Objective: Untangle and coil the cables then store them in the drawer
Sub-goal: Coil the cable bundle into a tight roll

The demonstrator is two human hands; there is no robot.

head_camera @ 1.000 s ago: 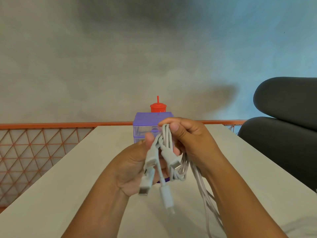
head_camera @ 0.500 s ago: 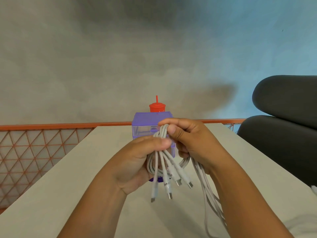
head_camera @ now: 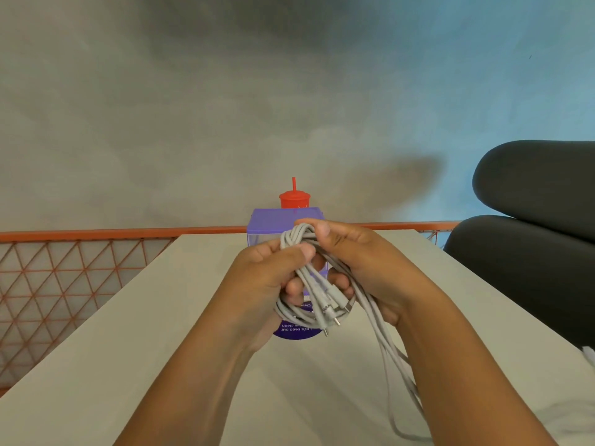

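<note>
While the cables (head_camera: 297, 243) are held up off the surface (head_camera: 154, 342) in both grips, the task looks about midway, my read: a partial coil is formed, with several loops gathered between the hands, but it is not finished. Left grip (head_camera: 264, 281) is curled round the loops from the left side, thumb pressing across the top of the bundle. Right grip (head_camera: 357, 262) is curled over the upper right of the same bundle, fingertips pinching the top strands. Plug ends (head_camera: 335, 309) poke out loose at the lower front of the coil; there are several, count unclear. Long loose lengths (head_camera: 394, 368) hang from under the right grip down to the surface and run toward the bottom edge, so there is slack not yet wound in. Whether strands inside the bundle are knotted or separate: cannot tell. Remaining, as judged: wind in the slack, tuck the ends, put the coil away; nothing stored as far as shown. Containers: small purple drawer box (head_camera: 273, 220) stands on the surface just behind the hands, its front mostly hidden by them, so I cannot tell if a drawer is pulled out or what is inside. Red cup (head_camera: 294, 201) with lid and straw sits right behind the box, contents not visible. Round purple printed piece (head_camera: 296, 331) lies flat on the surface beneath the bundle, partly covered.
</note>
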